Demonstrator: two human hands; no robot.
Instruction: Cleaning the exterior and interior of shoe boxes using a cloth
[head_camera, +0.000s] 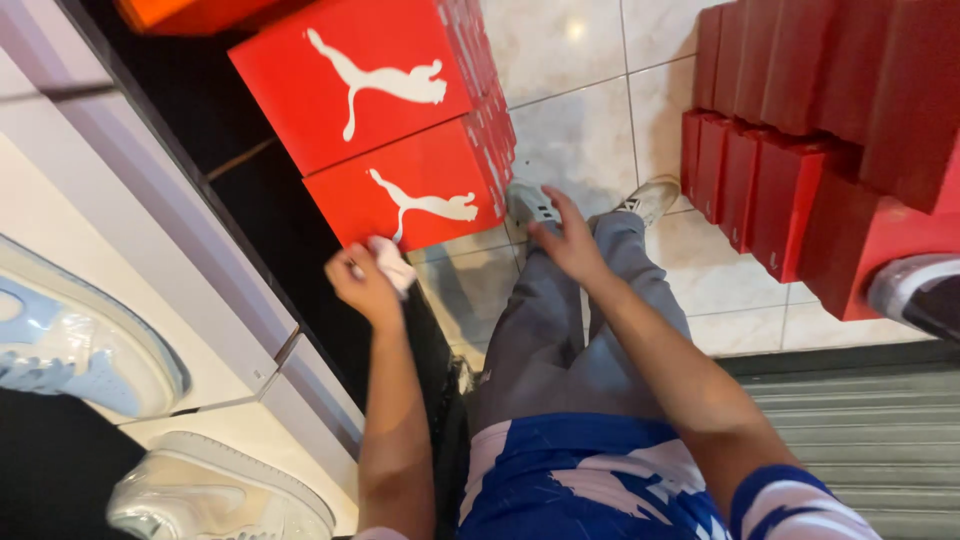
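Head view, looking down over a person's own arms and legs. At far left, a pale blue and white sneaker with a smooth leather-like upper sits on a flat white shelf, and a glossy off-white sneaker lies below it at the bottom edge. Right of the shelf's lilac edge, two red cardboard shoeboxes are stacked, rectangular, matte, each lid bearing a white leaping-animal logo. The left hand is curled shut around a small crumpled white cloth, soft and wadded, pressed against the lower front edge of the nearer box. Just right of it, the right hand rests on the knee of grey trousers, fingers spread and holding nothing. Below is a blue and white patterned shirt. The floor is shiny cream marble tile. At far right, more red boxes stand in stepped rows
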